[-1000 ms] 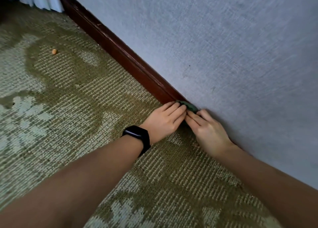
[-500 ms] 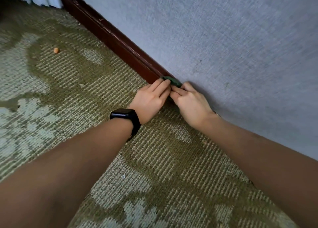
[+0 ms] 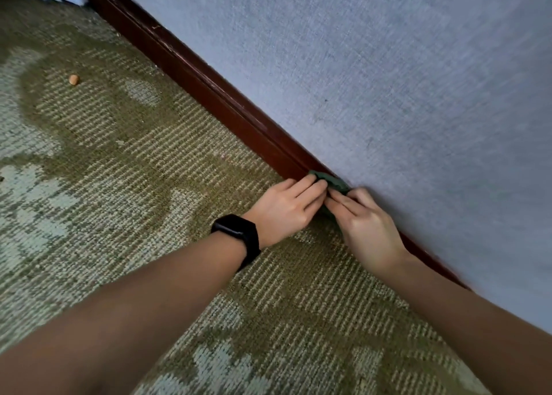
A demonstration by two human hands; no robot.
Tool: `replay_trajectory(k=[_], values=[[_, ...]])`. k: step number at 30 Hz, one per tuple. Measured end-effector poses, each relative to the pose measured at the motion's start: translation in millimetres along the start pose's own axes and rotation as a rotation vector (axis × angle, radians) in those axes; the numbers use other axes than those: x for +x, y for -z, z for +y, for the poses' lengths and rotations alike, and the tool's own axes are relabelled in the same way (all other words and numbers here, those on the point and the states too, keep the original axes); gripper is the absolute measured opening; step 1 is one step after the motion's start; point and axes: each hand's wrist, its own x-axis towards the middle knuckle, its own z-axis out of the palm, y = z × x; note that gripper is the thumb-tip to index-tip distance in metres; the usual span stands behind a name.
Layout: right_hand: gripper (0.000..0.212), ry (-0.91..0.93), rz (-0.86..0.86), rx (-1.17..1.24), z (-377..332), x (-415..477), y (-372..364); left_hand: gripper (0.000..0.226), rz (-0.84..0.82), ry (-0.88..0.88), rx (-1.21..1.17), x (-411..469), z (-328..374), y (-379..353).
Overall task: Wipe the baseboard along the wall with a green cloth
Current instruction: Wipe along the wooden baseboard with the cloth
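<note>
As left hand point(image 3: 283, 208) presses cloth point(image 3: 332, 182), right hand point(image 3: 369, 226) abuts.

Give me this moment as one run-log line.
phase: wiping | left hand: presses green cloth | right hand: presses green cloth | green cloth: against baseboard
</note>
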Motion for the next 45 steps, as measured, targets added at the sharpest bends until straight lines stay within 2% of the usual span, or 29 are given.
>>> replay_trajectory(k=[3, 8, 12, 20, 22, 26, 30, 36, 39, 42, 43, 45], values=[[0.044, 0.001, -0.023, -0.019, -7.3, 17.3, 6.3, 0.031, -0.042, -0.029, 0.036, -7.4, -21.1, 3.6], [0.042, 0.054, -0.118, -0.083, -33.7, 78.3, 13.4, 0.031, -0.173, 0.079, 0.118, -21.7, -66.9, 17.7], [0.038, 0.013, -0.162, -0.097, -47.1, 107.9, 16.3, 0.033, -0.226, 0.045, 0.121, -23.4, -96.0, 30.4], [0.050, 0.082, -0.280, -0.125, -44.8, 103.7, 31.1, 0.038, -0.321, 0.019, 0.097, -11.4, -95.5, 43.6], [0.049, 0.097, -0.259, -0.149, -46.4, 102.9, 26.4, 0.039, -0.332, 0.036, 0.109, -11.4, -94.5, 43.1], [0.034, 0.065, -0.100, -0.217, -51.1, 98.8, 6.8, 0.035, -0.315, 0.057, 0.112, -10.8, -94.6, 40.7], [0.038, 0.100, 0.028, -0.168, -45.8, 96.4, -9.5, 0.040, -0.341, 0.023, 0.149, -12.3, -93.2, 42.9], [0.044, 0.064, -0.081, -0.133, -47.8, 94.6, -5.5, 0.056, -0.420, 0.119, 0.188, -5.1, -80.8, 54.3], [0.043, 0.105, -0.086, -0.117, -41.3, 94.8, -3.2, 0.046, -0.525, 0.165, 0.208, 1.7, -75.6, 55.3], [0.042, 0.125, -0.084, -0.124, -40.2, 93.8, -2.5, 0.041, -0.640, 0.129, 0.228, 9.4, -74.6, 62.5], [0.042, 0.123, -0.084, -0.121, -39.8, 92.9, -2.5, 0.046, -0.661, 0.104, 0.233, 12.0, -75.3, 65.6], [0.042, 0.113, -0.078, -0.102, -40.2, 94.2, -1.6, 0.070, -0.661, 0.055, 0.223, 16.7, -78.7, 72.2]])
